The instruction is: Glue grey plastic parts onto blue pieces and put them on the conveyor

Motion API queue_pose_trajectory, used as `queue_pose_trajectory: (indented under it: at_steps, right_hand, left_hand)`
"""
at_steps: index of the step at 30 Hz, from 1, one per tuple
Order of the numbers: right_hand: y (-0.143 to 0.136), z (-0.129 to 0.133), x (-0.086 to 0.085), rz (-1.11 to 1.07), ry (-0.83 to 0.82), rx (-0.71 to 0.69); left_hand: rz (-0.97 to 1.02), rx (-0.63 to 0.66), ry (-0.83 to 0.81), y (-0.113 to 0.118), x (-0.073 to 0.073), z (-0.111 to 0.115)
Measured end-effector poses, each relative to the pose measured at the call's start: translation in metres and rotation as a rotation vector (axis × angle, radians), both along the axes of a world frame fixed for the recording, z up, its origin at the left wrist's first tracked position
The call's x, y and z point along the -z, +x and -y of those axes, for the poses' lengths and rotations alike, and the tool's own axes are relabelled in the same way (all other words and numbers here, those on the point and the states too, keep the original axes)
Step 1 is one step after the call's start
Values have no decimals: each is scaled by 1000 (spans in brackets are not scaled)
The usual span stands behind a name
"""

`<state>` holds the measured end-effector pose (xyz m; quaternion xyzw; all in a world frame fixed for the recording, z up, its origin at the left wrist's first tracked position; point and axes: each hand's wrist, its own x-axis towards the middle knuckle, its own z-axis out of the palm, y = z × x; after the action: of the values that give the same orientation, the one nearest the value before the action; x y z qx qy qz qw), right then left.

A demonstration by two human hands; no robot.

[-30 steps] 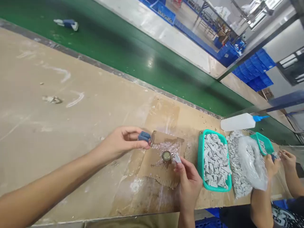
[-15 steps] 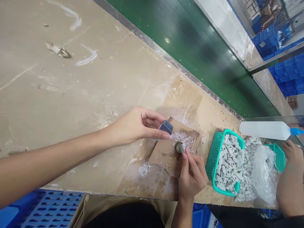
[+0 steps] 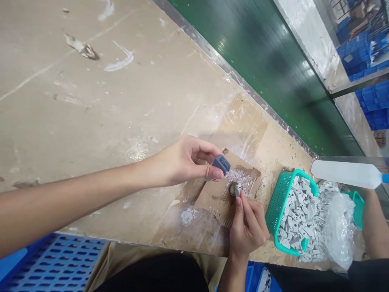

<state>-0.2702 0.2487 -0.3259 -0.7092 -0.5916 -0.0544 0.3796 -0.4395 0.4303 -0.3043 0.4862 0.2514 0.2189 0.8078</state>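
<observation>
My left hand (image 3: 197,162) pinches a small dark blue block (image 3: 221,164) between thumb and fingers, above the cardboard piece (image 3: 212,194). A recess or groove shows on the block's outward face. Lower and to the right, my right hand (image 3: 249,227) holds a small grey piece (image 3: 238,190) at its fingertips. That piece is right beside a small round cap (image 3: 233,188) lying on the cardboard. White residue is spread over the cardboard around the cap. The two held pieces are apart.
A green basket (image 3: 273,202) of small grey pieces stands to the right. Beyond it are loose pieces, a clear plastic bag (image 3: 339,227), a white bottle (image 3: 346,173) and another person's arm (image 3: 375,227). A green strip (image 3: 261,65) runs behind the table edge.
The view has shifted slightly. The blue block has turned so its grooved face shows more. My right hand keeps its grey piece by the cap. The other person's hand has moved behind the bottle.
</observation>
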Motion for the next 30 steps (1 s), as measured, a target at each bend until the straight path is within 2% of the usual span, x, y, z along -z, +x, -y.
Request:
queue_pose_trajectory:
  at_steps: [6,12,16,19,23,28,30]
  right_hand:
    - [-1,2,-1,-10,-8,21]
    - [-6,6,-13,-251,108,121]
    - [-16,1,-29,-305,172,-3]
    - [-22,-2,-38,-302,160,-86]
    - [-27,-5,-39,-299,87,-137]
    - [-32,-8,-38,-318,89,-178]
    - [-33,-10,-40,-313,84,-186]
  left_hand:
    - [4,-2,-11,0,1,2]
    - [49,17,7,7,6,20]
    - [-5,73,120,8,2,30]
    - [1,110,157,6,-1,32]
    - [39,123,211,4,-1,33]
    - [31,100,306,3,-2,35]
    - [22,87,288,3,-4,36]
